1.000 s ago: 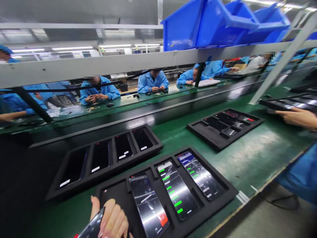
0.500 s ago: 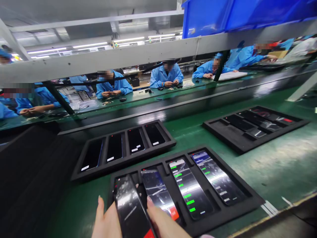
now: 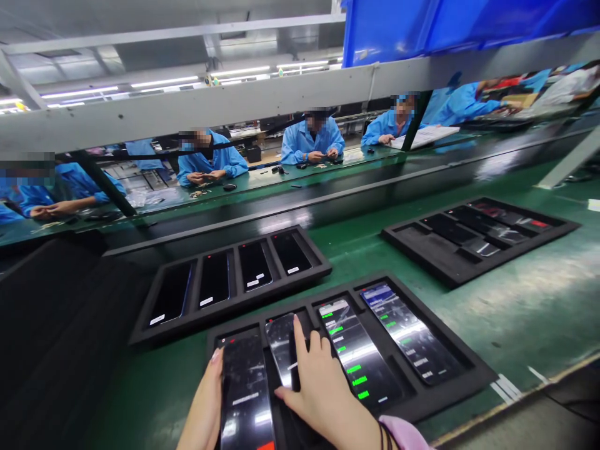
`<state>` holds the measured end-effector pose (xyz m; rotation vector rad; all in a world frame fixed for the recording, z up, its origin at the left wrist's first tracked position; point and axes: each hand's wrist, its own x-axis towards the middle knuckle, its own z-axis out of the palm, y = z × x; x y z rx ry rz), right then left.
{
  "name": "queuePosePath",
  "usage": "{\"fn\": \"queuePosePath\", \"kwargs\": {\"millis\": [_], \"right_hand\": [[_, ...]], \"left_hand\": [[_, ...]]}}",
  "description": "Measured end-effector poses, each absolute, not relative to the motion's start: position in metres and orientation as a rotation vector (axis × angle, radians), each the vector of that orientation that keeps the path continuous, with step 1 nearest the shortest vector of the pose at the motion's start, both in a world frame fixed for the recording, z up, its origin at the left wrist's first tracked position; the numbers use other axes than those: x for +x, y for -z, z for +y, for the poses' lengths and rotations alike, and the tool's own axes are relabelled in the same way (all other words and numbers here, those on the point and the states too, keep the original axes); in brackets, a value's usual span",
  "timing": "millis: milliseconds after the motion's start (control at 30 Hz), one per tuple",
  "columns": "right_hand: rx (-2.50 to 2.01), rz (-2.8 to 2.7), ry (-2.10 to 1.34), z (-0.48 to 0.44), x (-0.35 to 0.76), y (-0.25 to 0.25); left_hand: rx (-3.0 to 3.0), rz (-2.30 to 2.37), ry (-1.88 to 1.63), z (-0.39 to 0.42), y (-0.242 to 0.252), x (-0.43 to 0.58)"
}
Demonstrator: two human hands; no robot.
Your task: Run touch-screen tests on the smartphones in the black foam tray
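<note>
Touching | left hand (image 3: 205, 400) flat along glossy black smartphone (image 3: 246, 394) | right hand (image 3: 323, 390) spread, fingers apart, over neighbouring smartphone (image 3: 282, 350) | both in black foam tray (image 3: 445, 392)

Left hand (image 3: 204, 403) stands on edge; right hand (image 3: 319, 390) spreads wide, palm down.

Glossy black smartphone (image 3: 244, 394) cut off by the lower picture edge, second black smartphone (image 3: 281, 347) partly hidden under the right hand (image 3: 323, 390), left hand (image 3: 204, 400) and both forearms cut off below, blue plastic bins (image 3: 422, 25) cut off above, small parts (image 3: 199, 194) on the far desk too small to tell
</note>
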<state>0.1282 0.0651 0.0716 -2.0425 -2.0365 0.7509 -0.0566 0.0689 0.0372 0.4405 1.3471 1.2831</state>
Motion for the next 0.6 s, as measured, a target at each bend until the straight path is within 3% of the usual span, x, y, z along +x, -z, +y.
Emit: {"fn": "queuePosePath", "kwargs": {"millis": [233,400,600], "right_hand": [[-2.049,-2.056,-0.840,0.066,0.123,-0.082],[-1.880,-1.906,-0.968,0.069,0.136,-0.076],[-1.584,-1.638,-1.375,0.074,0.168,-0.070]], "left_hand": [[0.339,1.414,-1.354,0.083,-0.052,-0.066],[0.860,1.587,-1.065,0.076,-0.040,-0.083],[1.029,1.601,-1.161,0.059,-0.044,-0.064]]}}
